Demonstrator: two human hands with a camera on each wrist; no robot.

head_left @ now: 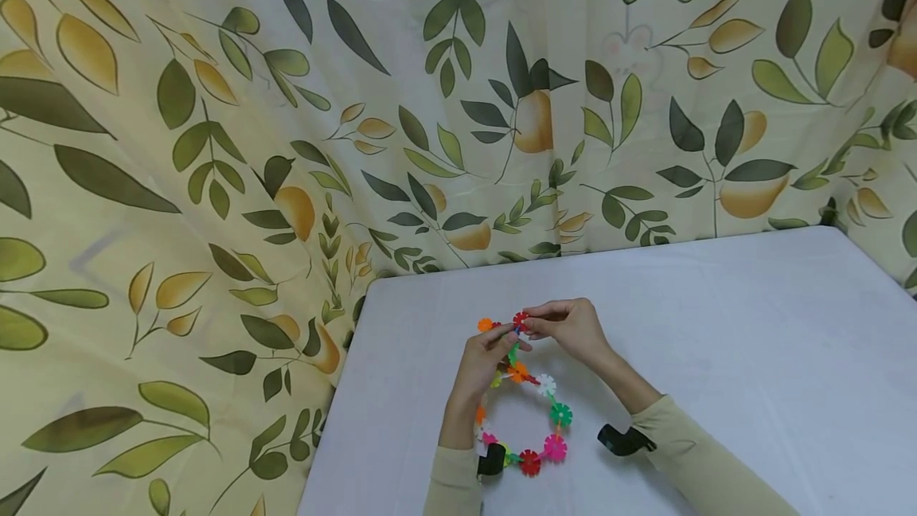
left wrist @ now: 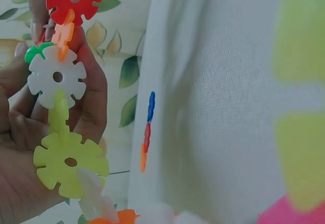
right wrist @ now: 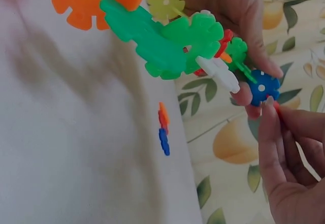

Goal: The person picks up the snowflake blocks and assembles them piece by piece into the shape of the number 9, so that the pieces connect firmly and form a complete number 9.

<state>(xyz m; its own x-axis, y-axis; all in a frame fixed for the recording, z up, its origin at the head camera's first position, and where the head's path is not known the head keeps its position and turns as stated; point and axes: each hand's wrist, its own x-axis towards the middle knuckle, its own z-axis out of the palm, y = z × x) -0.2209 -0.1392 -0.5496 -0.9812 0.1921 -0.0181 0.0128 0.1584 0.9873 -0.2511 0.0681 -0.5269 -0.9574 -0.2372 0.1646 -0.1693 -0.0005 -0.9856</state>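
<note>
My left hand [head_left: 478, 366] pinches a blue notched plastic disc [right wrist: 265, 88], a snowflake-type interlocking piece, at the end of a linked chain. Between the right hand's [head_left: 575, 331] thumb and fingers is a red notched disc [head_left: 520, 320], its edge right at the blue one. The chain of colourful discs runs down past the left palm: a green disc [right wrist: 193, 41], a white disc [left wrist: 57, 76] and a yellow disc [left wrist: 71, 162] show near it. Farther along, the chain curves in a loop on the table, with a pink disc [head_left: 555, 447] and another green disc [head_left: 562, 414].
A short separate row of orange, red and blue discs [right wrist: 163, 128] lies near the table's far edge, partly behind the left hand in the head view. The white-covered table [head_left: 716, 341] meets a leaf-patterned curtain [head_left: 458, 102]. Black wrist straps [head_left: 623, 440] sit at both sleeves.
</note>
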